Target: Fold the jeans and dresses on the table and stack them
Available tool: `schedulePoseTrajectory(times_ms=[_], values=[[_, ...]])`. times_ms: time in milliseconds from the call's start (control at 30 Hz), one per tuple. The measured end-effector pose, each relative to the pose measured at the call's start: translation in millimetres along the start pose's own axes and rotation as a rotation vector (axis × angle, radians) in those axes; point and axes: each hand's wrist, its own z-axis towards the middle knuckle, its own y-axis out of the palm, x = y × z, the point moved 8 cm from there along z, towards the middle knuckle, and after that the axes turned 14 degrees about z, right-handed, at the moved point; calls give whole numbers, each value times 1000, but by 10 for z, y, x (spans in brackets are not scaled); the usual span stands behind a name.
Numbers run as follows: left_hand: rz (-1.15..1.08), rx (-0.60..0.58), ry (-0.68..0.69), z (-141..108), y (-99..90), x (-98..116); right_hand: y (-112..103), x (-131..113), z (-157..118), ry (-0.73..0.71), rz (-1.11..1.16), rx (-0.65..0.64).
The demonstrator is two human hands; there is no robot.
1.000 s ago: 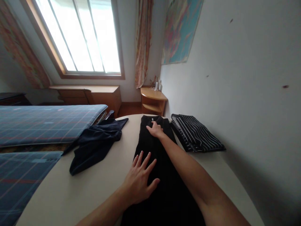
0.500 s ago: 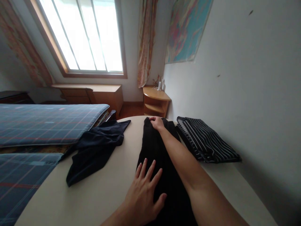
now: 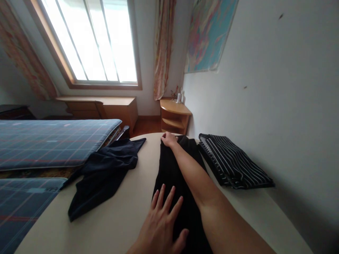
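A long black garment [image 3: 169,165], which looks like a pair of folded trousers, lies lengthwise on the pale table [image 3: 124,208]. My right hand [image 3: 169,139] reaches across to its far end, and the fingers pinch the far left corner. Close to me, my left hand [image 3: 165,220] rests palm down with fingers spread, partly over the left edge of the trousers. My right forearm covers some of the cloth, and the near end runs out of view.
Left on the table, a crumpled dark navy garment [image 3: 106,165] hangs partly over the edge. A folded black-and-white striped garment [image 3: 235,160] lies at the right near the wall. Plaid mattresses [image 3: 58,141] stand beyond the left edge; a wooden corner shelf [image 3: 176,107] is past the far edge.
My right hand has shifted left along the trousers' far end to the corner, its fingers now closed there. My left hand stays spread flat. The view has shifted slightly.
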Motion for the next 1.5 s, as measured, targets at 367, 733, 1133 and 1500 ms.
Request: schedulePoseTrajectory(times_ms=[367,733,1133,1500], values=[[10,-7,34,46,64,-35,195,31,76,-47,24,-119],[29,77,-12,-67,-54,42,-391,384,-177,-27,-57,47],[64,131,-55,-51,-187,158,-241,333,-558,-81,-38,-98],[-12,207,-47,5,-138,178,-194,261,-460,-139,-14,-136]])
